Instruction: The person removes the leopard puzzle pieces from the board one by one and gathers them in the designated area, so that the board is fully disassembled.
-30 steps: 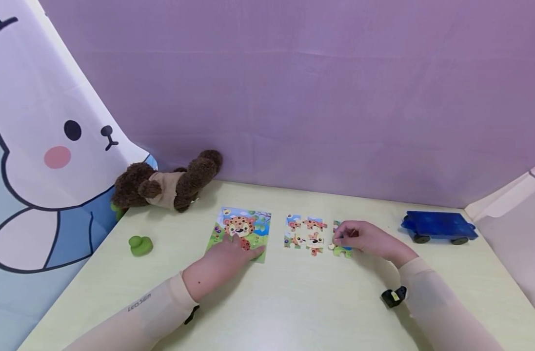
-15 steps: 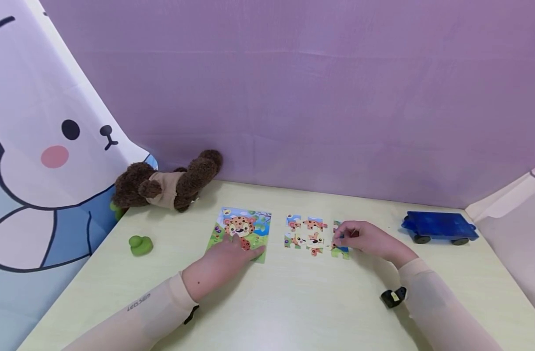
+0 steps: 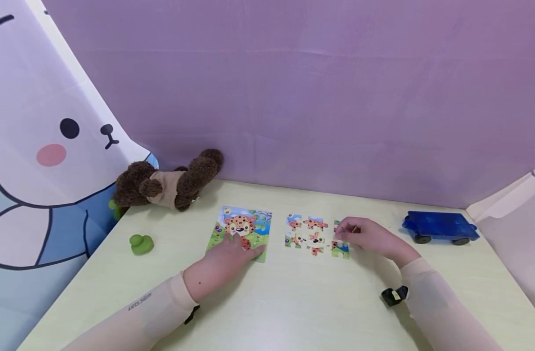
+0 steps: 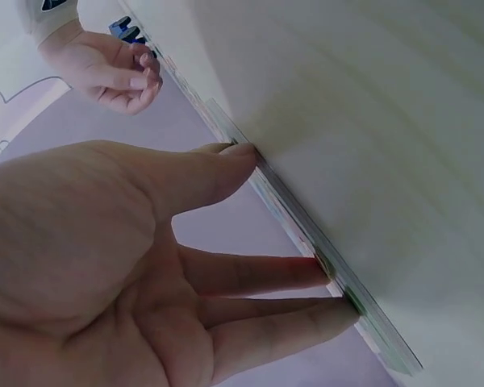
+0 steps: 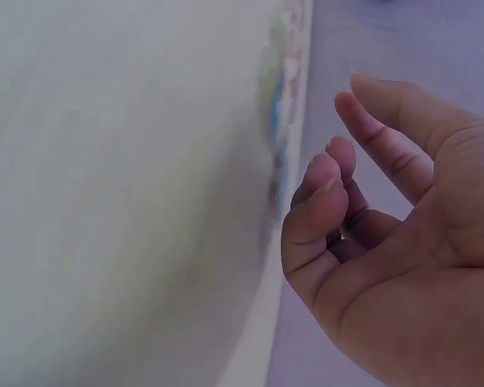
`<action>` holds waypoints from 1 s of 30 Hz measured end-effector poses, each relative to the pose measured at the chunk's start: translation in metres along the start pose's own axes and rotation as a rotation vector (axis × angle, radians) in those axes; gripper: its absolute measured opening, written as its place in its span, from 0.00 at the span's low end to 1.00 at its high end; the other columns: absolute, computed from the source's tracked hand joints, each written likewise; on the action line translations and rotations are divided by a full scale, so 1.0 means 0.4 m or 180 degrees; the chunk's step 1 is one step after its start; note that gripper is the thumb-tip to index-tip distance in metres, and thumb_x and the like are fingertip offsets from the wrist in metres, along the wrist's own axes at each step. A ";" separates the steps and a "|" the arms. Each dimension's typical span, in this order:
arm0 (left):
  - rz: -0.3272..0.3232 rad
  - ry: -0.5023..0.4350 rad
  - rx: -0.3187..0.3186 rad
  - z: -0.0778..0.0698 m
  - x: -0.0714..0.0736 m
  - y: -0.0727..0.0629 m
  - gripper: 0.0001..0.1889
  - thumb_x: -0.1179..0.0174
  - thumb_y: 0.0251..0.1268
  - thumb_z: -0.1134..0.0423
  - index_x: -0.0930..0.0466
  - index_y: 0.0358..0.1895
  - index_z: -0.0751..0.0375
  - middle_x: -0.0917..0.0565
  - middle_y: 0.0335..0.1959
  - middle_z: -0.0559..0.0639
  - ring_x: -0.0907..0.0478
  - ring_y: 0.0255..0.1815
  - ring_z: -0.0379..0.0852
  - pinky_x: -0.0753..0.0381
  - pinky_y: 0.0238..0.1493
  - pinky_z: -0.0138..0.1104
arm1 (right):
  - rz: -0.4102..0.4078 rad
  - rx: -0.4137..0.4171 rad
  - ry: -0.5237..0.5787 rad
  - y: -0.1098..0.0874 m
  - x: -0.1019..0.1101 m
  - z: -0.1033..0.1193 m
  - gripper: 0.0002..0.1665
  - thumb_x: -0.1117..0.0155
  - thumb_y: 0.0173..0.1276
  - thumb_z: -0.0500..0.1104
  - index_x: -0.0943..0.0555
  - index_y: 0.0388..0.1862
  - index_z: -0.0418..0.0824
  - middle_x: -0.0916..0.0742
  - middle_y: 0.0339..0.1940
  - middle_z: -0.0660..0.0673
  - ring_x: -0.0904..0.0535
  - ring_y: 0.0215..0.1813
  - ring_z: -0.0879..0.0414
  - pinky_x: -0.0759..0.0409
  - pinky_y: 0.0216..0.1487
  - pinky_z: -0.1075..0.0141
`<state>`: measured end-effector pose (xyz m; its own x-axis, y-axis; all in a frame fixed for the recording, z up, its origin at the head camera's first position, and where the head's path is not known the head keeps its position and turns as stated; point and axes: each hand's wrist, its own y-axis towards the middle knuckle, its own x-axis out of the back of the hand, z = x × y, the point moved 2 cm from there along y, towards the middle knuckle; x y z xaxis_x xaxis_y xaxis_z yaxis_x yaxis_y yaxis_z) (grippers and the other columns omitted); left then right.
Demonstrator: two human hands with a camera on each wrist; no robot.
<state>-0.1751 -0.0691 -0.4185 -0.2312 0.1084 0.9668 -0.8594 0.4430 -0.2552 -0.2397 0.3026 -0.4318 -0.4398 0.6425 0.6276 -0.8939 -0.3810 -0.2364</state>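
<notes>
- The pieces (image 3: 304,234) lay flat on the bench, right of the card, showing bits of a spotted orange animal; pale gaps showed between some of them.
- More pieces (image 3: 341,249), mostly green and blue, lay to the right of those, a narrow strip of bench between; your fingers hid part of them.
- Your right hand (image 3: 365,237) was at these right-hand pieces, thumb and forefinger reaching out with their tips close together and the other fingers curled in. The right wrist view showed nothing pinched between the tips; whether they touched a piece you could not tell.
- The card (image 3: 258,229) lay flat just left of the pieces, with a spotted cub on green grass under a blue sky.
- Your left hand (image 3: 227,256) was spread on the card's lower part, thumb and fingers straight and apart, tips resting on its surface; in the left wrist view they met it almost edge-on.
- A black device (image 3: 394,296) sat at your right wrist, beside the pale sleeve (image 3: 443,302).
- The green toy (image 3: 142,244) stood on the bench (image 3: 271,307), well left of the card.
- The plush (image 3: 166,189), brown with a tan top, lay at the back left.
- The blue cart (image 3: 440,225) stood on its wheels at the far right.
- Purple cloth (image 3: 271,97) hung behind the bench, and a cartoon animal (image 3: 26,161) covered the cloth at left.
</notes>
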 end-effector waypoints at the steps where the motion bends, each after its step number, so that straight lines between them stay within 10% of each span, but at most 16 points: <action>1: 0.0001 -0.0013 0.0009 0.000 0.000 -0.001 0.42 0.46 0.75 0.83 0.31 0.81 0.32 0.30 0.76 0.80 0.32 0.76 0.82 0.11 0.26 0.44 | -0.0025 0.0027 -0.0009 0.000 0.002 0.008 0.14 0.37 0.83 0.52 0.15 0.56 0.47 0.15 0.48 0.42 0.25 0.40 0.51 0.21 0.37 0.63; 20: -0.0142 0.0114 0.0056 -0.032 0.005 -0.011 0.34 0.45 0.79 0.76 0.29 0.80 0.39 0.26 0.73 0.79 0.27 0.72 0.82 0.06 0.37 0.49 | 0.0033 0.0527 -0.0022 0.067 -0.069 0.205 0.14 0.38 0.83 0.53 0.15 0.55 0.46 0.13 0.51 0.36 0.19 0.49 0.41 0.18 0.51 0.54; 30: -0.0250 0.0233 0.0159 -0.058 0.000 -0.012 0.29 0.45 0.81 0.71 0.28 0.80 0.44 0.24 0.70 0.81 0.21 0.68 0.78 0.06 0.38 0.47 | 0.0172 0.0713 -0.0159 0.133 -0.144 0.302 0.13 0.40 0.83 0.55 0.14 0.54 0.52 0.12 0.50 0.39 0.22 0.39 0.52 0.19 0.43 0.60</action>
<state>-0.1603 -0.0505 -0.4168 -0.1300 0.1406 0.9815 -0.8956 0.4081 -0.1771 -0.2515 0.1649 -0.3909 -0.4765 0.5855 0.6558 -0.8250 -0.5555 -0.1034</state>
